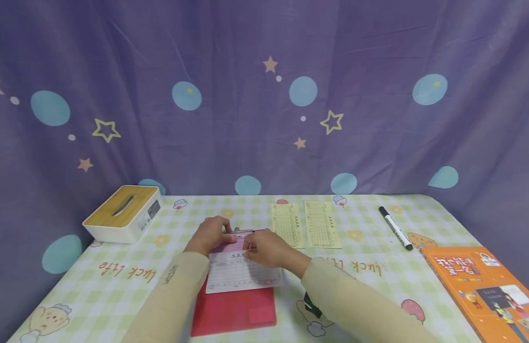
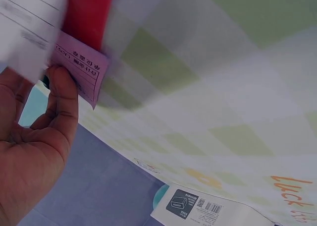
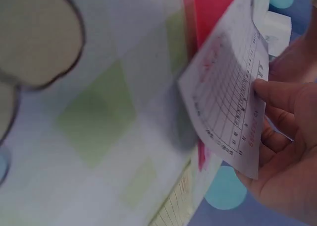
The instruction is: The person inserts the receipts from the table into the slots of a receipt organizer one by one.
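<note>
A red clipboard [image 1: 234,312] lies on the table with its metal clip [image 1: 240,232] at the far end. My left hand [image 1: 210,236] grips the clip end, thumb and fingers bent about it. A pink printed slip [image 2: 81,67] lies on the board by those fingers, partly covered. My right hand [image 1: 266,247] pinches a white printed form [image 1: 243,276] near its upper edge and holds it over the board. In the right wrist view the form [image 3: 228,92] stands tilted and slightly bowed, with fingertips on its edge.
Two yellowish printed slips [image 1: 322,224] lie behind the right hand. A marker [image 1: 395,228] and an orange book [image 1: 483,286] are to the right. At the back left stands a white tissue box [image 1: 123,214] with a wooden lid. Something black [image 1: 312,305] shows beside the right sleeve.
</note>
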Demonstrator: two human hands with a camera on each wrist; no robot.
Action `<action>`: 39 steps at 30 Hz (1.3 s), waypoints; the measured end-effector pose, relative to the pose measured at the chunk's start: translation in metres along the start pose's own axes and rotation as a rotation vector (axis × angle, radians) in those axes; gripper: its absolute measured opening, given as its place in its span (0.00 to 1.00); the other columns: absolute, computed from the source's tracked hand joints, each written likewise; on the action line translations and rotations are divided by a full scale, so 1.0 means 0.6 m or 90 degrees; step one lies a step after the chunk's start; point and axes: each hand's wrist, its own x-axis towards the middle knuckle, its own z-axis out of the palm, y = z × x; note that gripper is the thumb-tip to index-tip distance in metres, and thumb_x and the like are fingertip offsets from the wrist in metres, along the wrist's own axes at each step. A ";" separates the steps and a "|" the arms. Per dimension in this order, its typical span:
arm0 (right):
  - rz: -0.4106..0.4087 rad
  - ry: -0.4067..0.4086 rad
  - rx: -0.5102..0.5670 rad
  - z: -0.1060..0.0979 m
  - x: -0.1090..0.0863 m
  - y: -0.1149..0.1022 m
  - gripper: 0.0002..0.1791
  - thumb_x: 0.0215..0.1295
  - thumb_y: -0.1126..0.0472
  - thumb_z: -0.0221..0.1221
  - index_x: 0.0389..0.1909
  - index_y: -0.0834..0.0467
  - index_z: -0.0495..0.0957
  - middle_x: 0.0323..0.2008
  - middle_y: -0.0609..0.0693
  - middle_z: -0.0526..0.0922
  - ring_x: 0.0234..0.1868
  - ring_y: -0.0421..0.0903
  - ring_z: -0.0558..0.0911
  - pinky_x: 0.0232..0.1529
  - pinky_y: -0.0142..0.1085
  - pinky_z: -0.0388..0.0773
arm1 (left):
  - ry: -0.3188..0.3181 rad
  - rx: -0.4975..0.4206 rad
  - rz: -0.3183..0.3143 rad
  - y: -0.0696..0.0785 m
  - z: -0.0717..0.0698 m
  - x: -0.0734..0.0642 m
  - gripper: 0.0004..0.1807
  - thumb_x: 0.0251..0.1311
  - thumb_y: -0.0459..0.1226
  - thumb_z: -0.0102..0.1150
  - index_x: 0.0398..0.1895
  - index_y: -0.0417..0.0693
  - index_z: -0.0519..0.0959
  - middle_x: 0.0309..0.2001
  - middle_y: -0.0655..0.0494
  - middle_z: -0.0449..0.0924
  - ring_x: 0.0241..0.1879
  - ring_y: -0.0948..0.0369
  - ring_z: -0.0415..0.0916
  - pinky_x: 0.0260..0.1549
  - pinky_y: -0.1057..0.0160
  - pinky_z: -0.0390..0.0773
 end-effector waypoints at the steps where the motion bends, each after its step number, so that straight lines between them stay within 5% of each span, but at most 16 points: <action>1: 0.008 0.004 -0.006 0.004 0.004 0.000 0.02 0.67 0.64 0.66 0.34 0.59 0.85 0.31 0.46 0.86 0.35 0.41 0.81 0.40 0.35 0.78 | 0.000 0.001 0.003 0.000 0.001 0.001 0.11 0.52 0.37 0.77 0.25 0.45 0.81 0.35 0.47 0.83 0.36 0.51 0.77 0.46 0.48 0.76; 9: 0.072 0.024 -0.044 0.030 0.021 -0.003 0.02 0.66 0.63 0.67 0.38 0.56 0.86 0.36 0.46 0.87 0.42 0.42 0.83 0.48 0.37 0.78 | 0.005 0.003 0.003 0.004 0.007 0.005 0.11 0.54 0.37 0.76 0.24 0.46 0.81 0.36 0.49 0.84 0.39 0.50 0.79 0.47 0.48 0.76; 18: 0.066 0.096 -0.042 0.022 0.011 0.006 0.08 0.65 0.64 0.68 0.43 0.59 0.84 0.37 0.51 0.81 0.39 0.45 0.81 0.44 0.37 0.79 | 0.003 0.003 -0.010 0.004 0.007 0.005 0.10 0.53 0.37 0.77 0.25 0.46 0.81 0.36 0.49 0.84 0.39 0.49 0.79 0.48 0.48 0.76; 23: 0.051 0.071 -0.062 -0.005 -0.006 0.020 0.12 0.62 0.62 0.70 0.45 0.61 0.85 0.38 0.53 0.82 0.39 0.48 0.81 0.46 0.43 0.79 | -0.007 0.008 -0.019 0.004 0.004 0.003 0.10 0.55 0.37 0.76 0.27 0.46 0.82 0.39 0.48 0.84 0.42 0.50 0.79 0.49 0.48 0.76; 29: 0.103 0.006 -0.075 -0.009 -0.019 0.027 0.22 0.56 0.51 0.75 0.48 0.59 0.85 0.40 0.50 0.83 0.43 0.48 0.80 0.49 0.43 0.77 | -0.014 0.005 -0.036 0.001 0.000 0.001 0.10 0.56 0.38 0.75 0.27 0.46 0.82 0.41 0.47 0.84 0.40 0.52 0.77 0.48 0.50 0.75; 39: 0.127 0.066 -0.074 0.012 -0.014 0.033 0.21 0.54 0.49 0.76 0.42 0.59 0.86 0.38 0.51 0.81 0.41 0.49 0.76 0.45 0.44 0.74 | -0.018 -0.002 -0.031 0.001 0.001 -0.001 0.09 0.56 0.37 0.76 0.27 0.46 0.82 0.40 0.48 0.84 0.38 0.52 0.76 0.46 0.50 0.74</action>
